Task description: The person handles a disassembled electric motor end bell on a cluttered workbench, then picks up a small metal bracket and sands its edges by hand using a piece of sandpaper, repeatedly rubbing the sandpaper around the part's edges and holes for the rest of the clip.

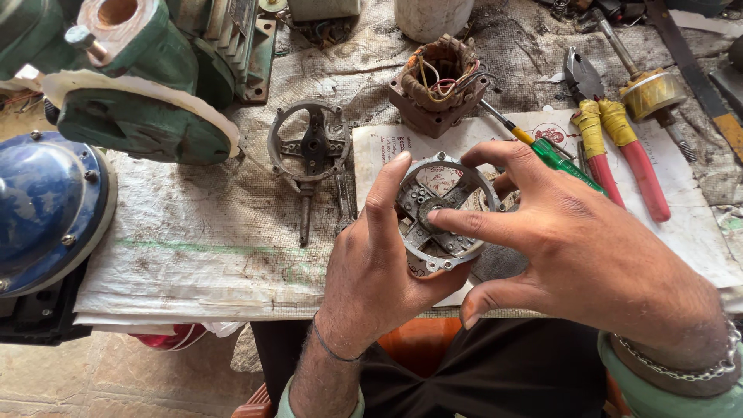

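Note:
My left hand (379, 263) grips a round grey metal motor end cover (443, 210) with spokes and a central hub, holding it up over the workbench. My right hand (573, 248) reaches over it, index finger pressing on the hub in the middle, other fingers spread around the rim. A second, similar end cover (309, 147) with a shaft lies flat on the bench to the left. A brown stator with copper windings and coloured wires (438, 85) stands behind the held cover.
A green-handled screwdriver (553, 155) and red-handled pliers (611, 143) lie on a printed paper sheet (681, 224) at right. Green pump bodies (147, 93) and a blue domed housing (42, 205) crowd the left. A white container (432, 17) stands at the back.

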